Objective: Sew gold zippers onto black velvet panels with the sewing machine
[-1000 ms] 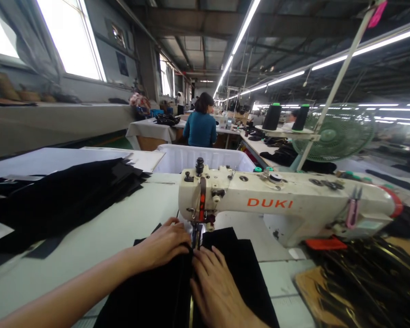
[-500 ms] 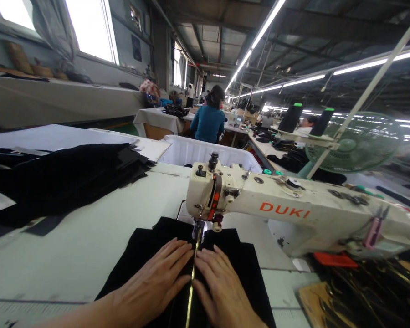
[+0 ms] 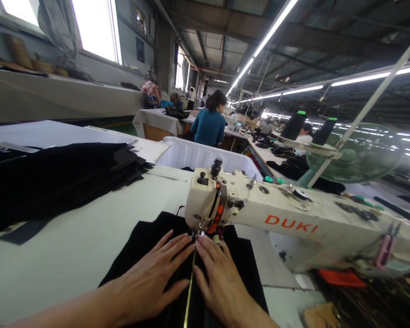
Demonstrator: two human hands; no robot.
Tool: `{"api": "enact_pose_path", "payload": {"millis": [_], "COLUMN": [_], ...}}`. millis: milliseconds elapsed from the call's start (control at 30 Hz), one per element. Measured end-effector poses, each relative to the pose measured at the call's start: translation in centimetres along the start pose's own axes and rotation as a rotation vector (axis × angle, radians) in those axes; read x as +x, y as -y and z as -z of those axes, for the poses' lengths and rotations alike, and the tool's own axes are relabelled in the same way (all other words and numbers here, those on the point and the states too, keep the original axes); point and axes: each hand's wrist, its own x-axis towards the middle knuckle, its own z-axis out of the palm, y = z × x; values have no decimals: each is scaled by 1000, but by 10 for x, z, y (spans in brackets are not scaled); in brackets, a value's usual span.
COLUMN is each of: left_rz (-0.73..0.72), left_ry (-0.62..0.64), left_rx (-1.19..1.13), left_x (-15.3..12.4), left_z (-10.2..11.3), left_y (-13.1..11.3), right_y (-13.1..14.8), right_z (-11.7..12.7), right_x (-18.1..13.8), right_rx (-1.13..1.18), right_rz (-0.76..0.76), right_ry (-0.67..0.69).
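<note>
Black fabric (image 3: 123, 260) lies flat on the sewing table, its far part under the head of a white sewing machine (image 3: 246, 205). Down its middle runs a gold zipper (image 3: 189, 296), leading to the presser foot (image 3: 197, 233). My left hand (image 3: 153, 275) rests flat on the fabric just left of the zipper, fingers stretched toward the foot. On the other side my right hand (image 3: 218, 273) presses the cloth with fingers extended, their tips close to the foot. The needle itself is hidden by the machine head and fingers.
Stacked black fabric pieces (image 3: 61, 177) lie at the left. Behind the machine stands a white plastic bin (image 3: 208, 157). Pink thread snips (image 3: 384, 250) sit on the machine's right end, above a red item (image 3: 341, 277). Thread cones and a green fan (image 3: 351, 155) are farther right. A co-worker in blue (image 3: 209, 125) sits ahead.
Both hands have slid forward with the fabric, bringing the fingertips closer to the presser foot. More of the fabric's far edge is now beneath and behind the machine head. The view has shifted slightly.
</note>
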Motion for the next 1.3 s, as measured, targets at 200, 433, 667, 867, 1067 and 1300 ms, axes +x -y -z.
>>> {"api": "enact_pose_path", "payload": {"millis": [200, 433, 667, 867, 1067, 1300], "left_rz": [-8, -115, -175, -176, -127, -137], "left_ry": [6, -56, -107, -145, -77, -79], "left_rx": [53, 164, 226, 292, 265, 308], "left_x": [-6, -6, -4, -2, 3, 0], "left_z": [2, 5, 3, 5, 10, 13], "left_y": [-2, 3, 5, 3, 0, -4], "right_y": [-1, -2, -5, -6, -4, -5], "right_z": [4, -5, -20, -23, -10, -9], "right_x": [-2, -2, 0, 0, 6, 6], "right_rx": [8, -53, -47, -60, -179, -190], "right_rz": [62, 87, 91, 96, 153, 165], "right_ry": [-154, -220, -346, -391, -314, -279]}}
